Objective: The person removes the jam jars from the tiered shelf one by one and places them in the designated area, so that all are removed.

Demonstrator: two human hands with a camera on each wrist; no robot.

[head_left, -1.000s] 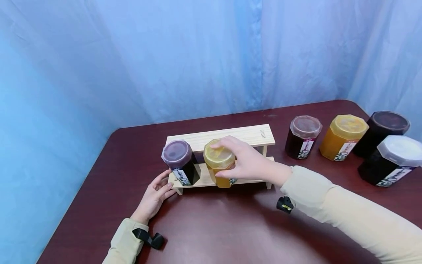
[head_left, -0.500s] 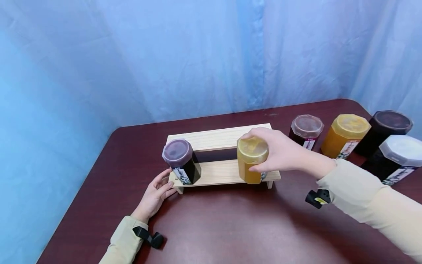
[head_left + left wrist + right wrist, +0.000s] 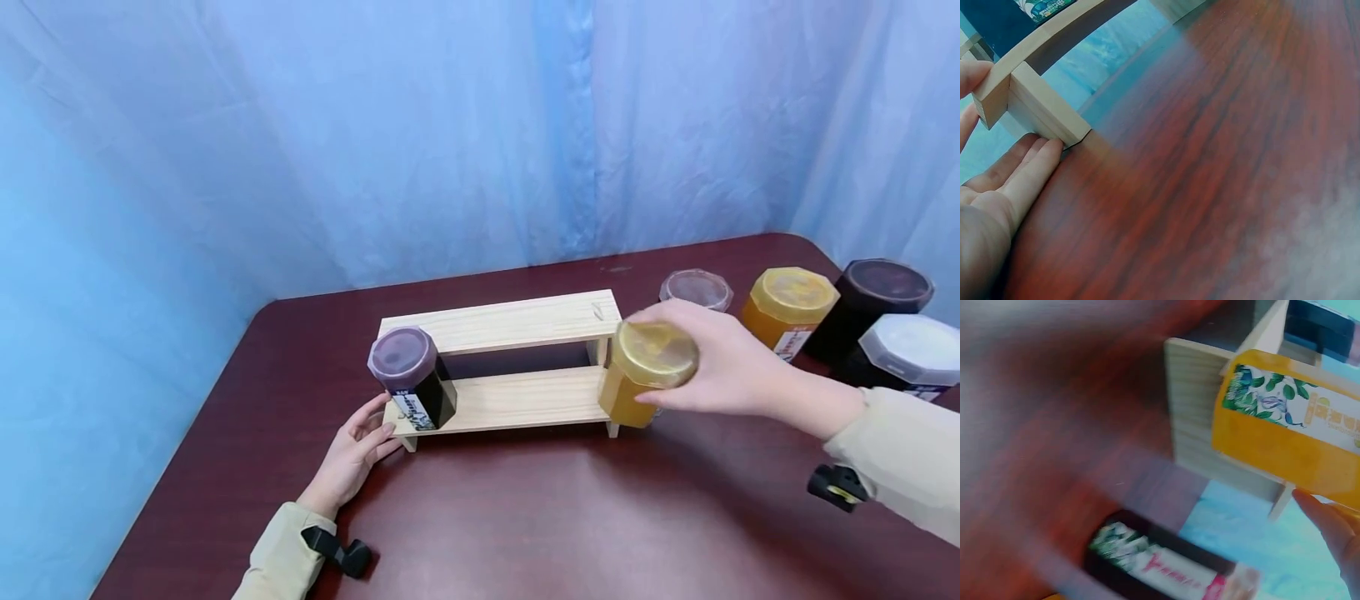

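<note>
At the rack's left end: left hand, thumb and fingers gripping the lower shelf's end, fingertips against the leg in the left wrist view. Next, upright on that shelf, left end: octagonal dark jar with purple translucent lid, white label. Bearing it: pale wooden two-tier rack, standing on a glossy dark-red table. At the rack's right end: octagonal yellow jar, tilted, its lid gripped by the right hand. Beyond that hand, partly hidden: dark jar with clear pinkish lid. Further right, grouped: amber jar with yellow lid; black jar with dark lid; black jar with whitish lid, lower part hidden by the arm.
</note>
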